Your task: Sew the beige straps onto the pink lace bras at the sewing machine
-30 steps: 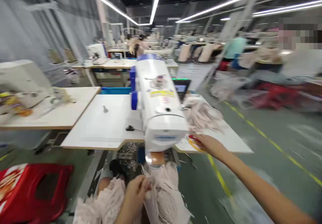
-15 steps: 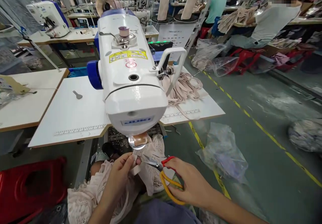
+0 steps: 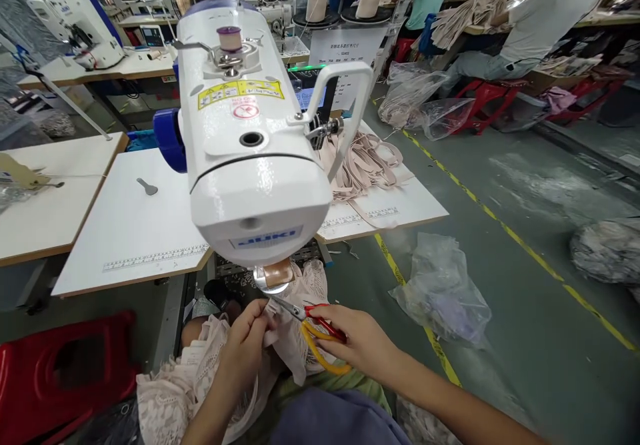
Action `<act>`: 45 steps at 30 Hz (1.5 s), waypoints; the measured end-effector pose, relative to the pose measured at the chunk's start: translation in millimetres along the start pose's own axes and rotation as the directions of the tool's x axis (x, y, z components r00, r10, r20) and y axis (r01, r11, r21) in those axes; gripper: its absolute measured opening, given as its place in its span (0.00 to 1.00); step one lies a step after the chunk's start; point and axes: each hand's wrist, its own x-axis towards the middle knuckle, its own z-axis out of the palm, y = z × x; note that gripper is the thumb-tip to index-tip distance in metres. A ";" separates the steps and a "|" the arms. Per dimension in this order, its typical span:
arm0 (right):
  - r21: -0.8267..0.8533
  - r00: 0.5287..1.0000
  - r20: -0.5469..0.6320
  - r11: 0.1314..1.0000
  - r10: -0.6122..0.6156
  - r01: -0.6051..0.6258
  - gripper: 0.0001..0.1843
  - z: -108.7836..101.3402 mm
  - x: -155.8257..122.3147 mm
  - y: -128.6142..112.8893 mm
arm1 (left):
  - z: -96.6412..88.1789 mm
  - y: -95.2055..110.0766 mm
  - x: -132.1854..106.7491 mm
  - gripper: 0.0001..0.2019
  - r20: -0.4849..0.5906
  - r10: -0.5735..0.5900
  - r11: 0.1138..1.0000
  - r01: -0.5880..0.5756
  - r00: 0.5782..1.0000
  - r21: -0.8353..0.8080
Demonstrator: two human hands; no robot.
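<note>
In my right hand [image 3: 357,338] is a pair of scissors [image 3: 320,348] with one red and one yellow handle. Their blades point left, the tips close to the fingers of my left hand [image 3: 247,338]. That hand is closed, pinching an edge of pale pink lace fabric [image 3: 287,341]. More of the lace garment [image 3: 167,385] is heaped over my lap at the left. Just above my hands stands the front end of a white sewing machine [image 3: 260,205], its small shiny metal base near the fabric.
Pale pink straps [image 3: 363,168] lie piled on the white table [image 3: 145,225], right of the machine. A red plastic stool [image 3: 60,365] is at lower left. Plastic bags [image 3: 445,291] lie on the floor at right. Further off, a person in a white top [image 3: 547,31] sits at another table.
My right hand has brought the scissors left and slightly up, so the blades are now at my left fingers. The left hand still pinches the fabric. The camera view has shifted slightly.
</note>
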 end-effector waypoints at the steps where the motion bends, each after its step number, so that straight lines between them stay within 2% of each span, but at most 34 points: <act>1: 0.028 1.000 -0.020 0.999 0.021 -0.020 0.19 0.7 -3.3 1.9 | -0.2 0.6 0.4 0.14 -0.008 0.008 1.000 -0.008 1.000 -0.004; 4: 0.074 0.995 -0.094 0.997 0.034 -0.027 0.21 4.3 -12.5 4.5 | -2.8 3.9 1.2 0.18 -0.021 0.022 1.000 -0.022 1.000 -0.002; 7: 0.073 0.994 -0.113 0.997 0.006 0.002 0.22 7.7 -14.4 0.7 | -6.4 8.5 0.8 0.19 -0.015 0.020 1.000 -0.020 1.000 0.017; 15: 0.100 0.989 -0.133 0.992 -0.065 0.079 0.25 14.2 4.9 -7.6 | -10.2 12.3 0.5 0.19 0.040 -0.015 0.992 0.009 0.999 0.124; 23: 0.177 0.998 -0.040 0.983 0.058 -0.050 0.20 6.4 12.6 -12.2 | -15.4 8.0 4.0 0.18 0.020 0.018 0.987 -0.021 1.000 0.161; 29: 0.186 0.988 -0.041 0.972 0.150 -0.140 0.18 4.1 -0.6 0.5 | -16.0 6.9 10.0 0.18 -0.021 0.028 0.992 -0.025 0.999 0.126; 32: 0.084 0.986 -0.008 0.982 0.169 -0.167 0.16 -10.3 -9.4 14.6 | -17.4 5.6 9.7 0.16 -0.064 0.062 0.989 -0.053 0.996 0.141; 34: -0.013 0.983 0.017 0.983 0.181 -0.181 0.13 -27.6 -7.1 27.1 | -17.6 5.3 8.2 0.14 -0.141 0.120 0.973 -0.087 0.983 0.215; 35: -0.067 0.981 -0.012 0.979 0.194 -0.194 0.12 -38.1 -1.4 34.5 | -17.5 5.8 7.5 0.12 -0.179 0.153 0.959 -0.102 0.972 0.266; 37: -0.178 0.962 -0.164 0.953 0.217 -0.245 0.13 -61.6 20.1 51.4 | -17.7 8.7 6.6 0.10 -0.190 0.187 0.934 -0.115 0.964 0.339; 38: -0.229 0.942 -0.258 0.933 0.216 -0.276 0.14 -74.1 35.1 60.4 | -18.4 11.1 6.6 0.10 -0.154 0.170 0.934 -0.109 0.973 0.339; 40: -0.310 0.902 -0.397 0.900 0.170 -0.306 0.16 -99.1 68.3 77.0 | -21.0 17.0 7.2 0.12 -0.003 0.083 0.959 -0.079 0.997 0.271; 43: -0.403 0.904 -0.425 0.885 0.046 -0.234 0.16 -124.3 104.3 86.0 | -26.6 23.2 8.7 0.15 0.239 0.000 0.992 -0.030 0.971 0.122; 45: -0.389 0.884 -0.467 0.905 -0.034 -0.171 0.15 -122.1 106.4 74.6 | -28.8 22.0 9.0 0.12 0.262 0.002 0.984 -0.049 0.965 0.173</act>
